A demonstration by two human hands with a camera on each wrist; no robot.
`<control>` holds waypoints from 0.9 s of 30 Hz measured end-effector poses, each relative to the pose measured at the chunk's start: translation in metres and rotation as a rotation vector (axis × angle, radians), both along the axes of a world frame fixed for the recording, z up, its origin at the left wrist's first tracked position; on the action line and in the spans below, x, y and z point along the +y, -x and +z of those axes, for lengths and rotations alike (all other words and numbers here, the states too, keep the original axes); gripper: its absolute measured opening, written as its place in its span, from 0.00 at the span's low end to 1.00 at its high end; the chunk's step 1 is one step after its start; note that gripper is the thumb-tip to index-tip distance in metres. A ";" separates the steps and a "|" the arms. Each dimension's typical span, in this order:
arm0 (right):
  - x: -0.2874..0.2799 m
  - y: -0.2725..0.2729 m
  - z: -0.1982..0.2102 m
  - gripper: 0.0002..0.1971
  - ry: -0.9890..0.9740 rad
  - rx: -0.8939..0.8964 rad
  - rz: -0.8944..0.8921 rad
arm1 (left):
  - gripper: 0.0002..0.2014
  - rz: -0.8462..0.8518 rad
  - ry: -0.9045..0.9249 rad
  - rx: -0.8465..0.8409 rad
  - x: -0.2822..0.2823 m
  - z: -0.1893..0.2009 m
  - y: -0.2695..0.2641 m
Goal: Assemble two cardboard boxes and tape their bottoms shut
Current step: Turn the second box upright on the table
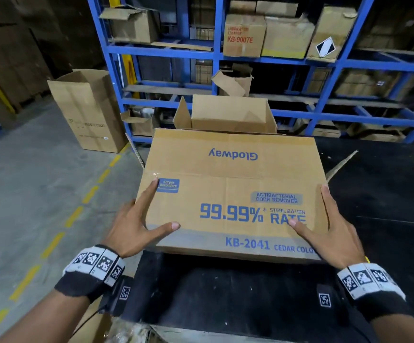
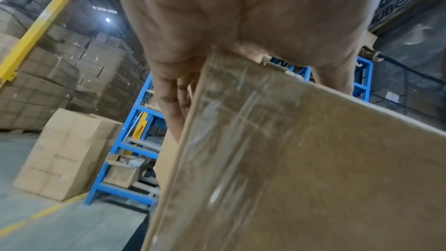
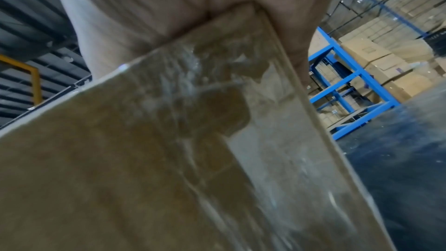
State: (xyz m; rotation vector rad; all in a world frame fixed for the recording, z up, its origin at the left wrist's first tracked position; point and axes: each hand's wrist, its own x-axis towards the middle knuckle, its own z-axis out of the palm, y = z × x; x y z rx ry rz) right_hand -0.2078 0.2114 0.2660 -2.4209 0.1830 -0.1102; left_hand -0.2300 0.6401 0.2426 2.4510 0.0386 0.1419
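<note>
Backed by the blue steel shelving [image 1: 216,55] at the far side, the black counter [image 1: 387,194] carries the printed brown cardboard box [image 1: 230,194], likely light yet floppy, best gripped at its side edges where the left hand [image 1: 136,224] and right hand [image 1: 334,233] clasp it, thumbs spread on top, with an open plain carton [image 1: 228,115] just beyond it.

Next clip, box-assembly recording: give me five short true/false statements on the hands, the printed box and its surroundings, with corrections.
1. Both hands hold the printed box. True.
2. The left hand grips a tape roll. False: it holds the box's left edge.
3. The box reads KB-2041. True.
4. The rack behind is red. False: blue.
5. The right hand hangs free of the box. False: it holds the right edge.
</note>
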 end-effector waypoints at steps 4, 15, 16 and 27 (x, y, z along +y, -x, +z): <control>0.002 0.007 -0.024 0.57 0.020 -0.022 0.016 | 0.56 0.035 0.010 0.064 -0.003 -0.033 0.012; -0.007 -0.032 -0.049 0.60 0.085 0.231 0.031 | 0.52 0.020 -0.156 0.212 -0.005 -0.037 -0.040; -0.009 -0.039 -0.047 0.61 0.086 0.254 0.046 | 0.51 0.021 -0.148 0.222 -0.005 -0.031 -0.047; -0.033 -0.125 -0.036 0.65 0.124 0.453 0.232 | 0.59 -0.085 -0.213 0.503 0.006 -0.024 -0.141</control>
